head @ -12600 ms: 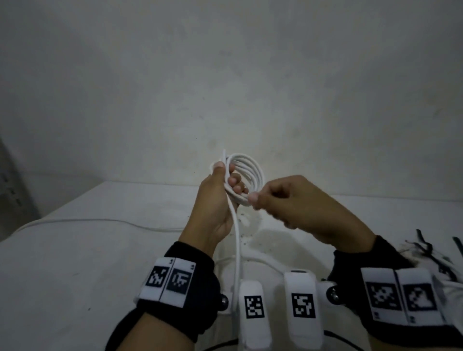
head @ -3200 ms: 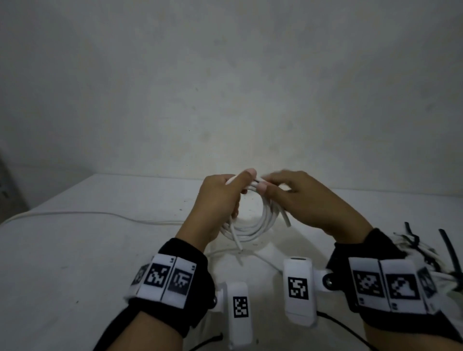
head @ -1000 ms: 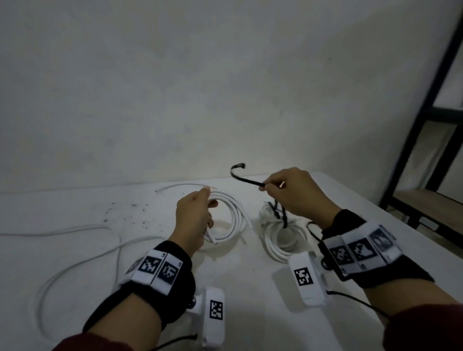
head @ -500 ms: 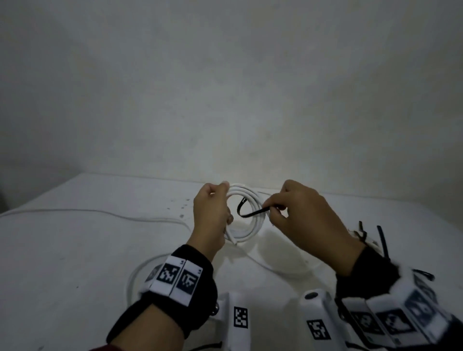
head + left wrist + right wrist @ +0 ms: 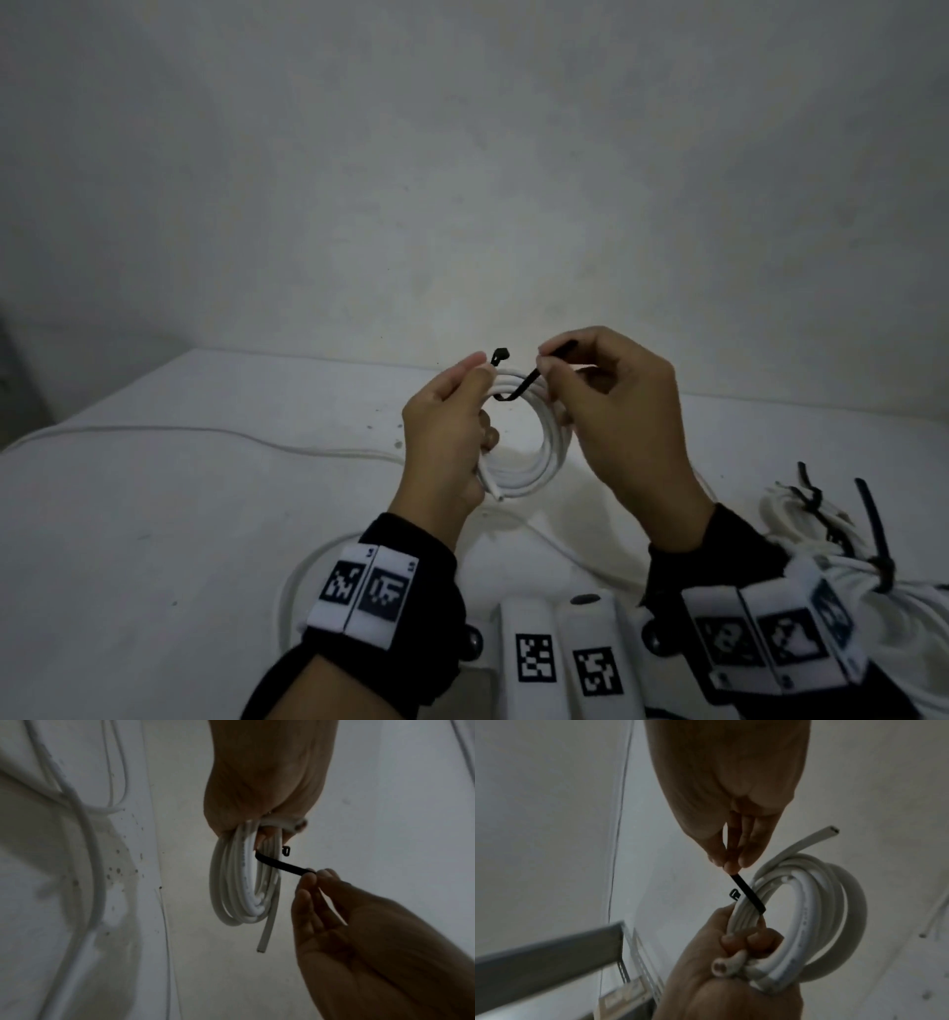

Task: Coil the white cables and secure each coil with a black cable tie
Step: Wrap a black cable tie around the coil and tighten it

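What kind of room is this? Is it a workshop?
Probably a plain workroom. A bare wall stands behind a white table, where loose cable lies and tied coils are piled, with no tools or furniture in view.

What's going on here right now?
A person is tying up a coil of round white cable. The left hand grips the coil and holds it above the white table. The right hand pinches the tail of a thin black plastic cable tie that passes through the coil's centre; its head is free, so the tie is not yet closed. More white coils already tied in black lie to the right.
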